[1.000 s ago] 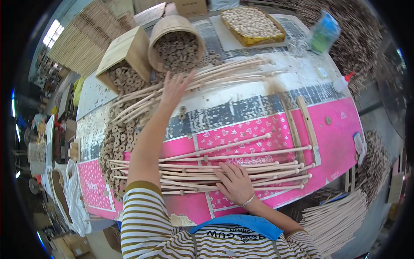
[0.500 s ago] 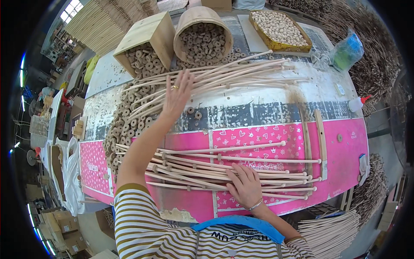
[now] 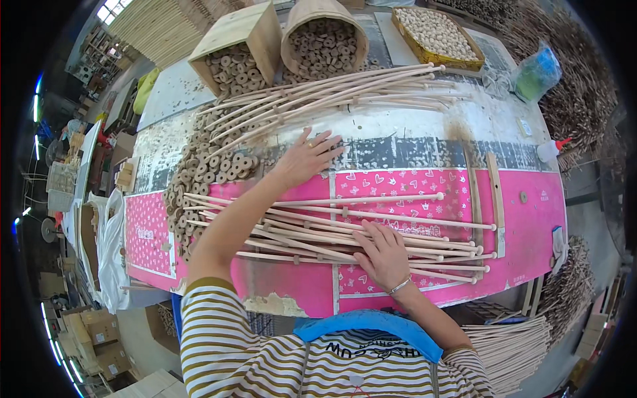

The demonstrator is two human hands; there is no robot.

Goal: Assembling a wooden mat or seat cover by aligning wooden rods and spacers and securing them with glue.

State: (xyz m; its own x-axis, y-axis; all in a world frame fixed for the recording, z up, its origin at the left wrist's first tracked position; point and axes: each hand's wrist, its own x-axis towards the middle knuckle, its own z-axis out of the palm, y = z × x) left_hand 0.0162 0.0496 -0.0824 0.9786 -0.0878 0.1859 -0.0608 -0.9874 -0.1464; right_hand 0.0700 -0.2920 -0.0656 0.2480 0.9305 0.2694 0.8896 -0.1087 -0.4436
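My left hand (image 3: 310,159) is palm down with its fingers spread, just above or on the dark band of the table and holding nothing. Beyond it lies the far bundle of thin wooden sticks with round knobs (image 3: 318,99). My right hand (image 3: 383,257) rests with its fingers stretched over the near bundle of knobbed sticks (image 3: 312,233), which lies across the pink table cover. Small wooden rings sit on several of these sticks. To the left of both bundles spreads a heap of loose wooden rings (image 3: 199,174); my left forearm hides part of it and the near stick ends.
A tipped wooden box (image 3: 229,41) and a tipped wooden bucket (image 3: 326,13) spill rings at the back. A yellow tray (image 3: 439,63) holds wooden balls. Two wooden strips (image 3: 495,202), a red-tipped bottle (image 3: 549,151) and a plastic bag (image 3: 535,74) are at the right.
My left hand has come off the far stick bundle, moving nearer and to the right. My right hand stays on the near sticks. The whole view has shifted slightly.
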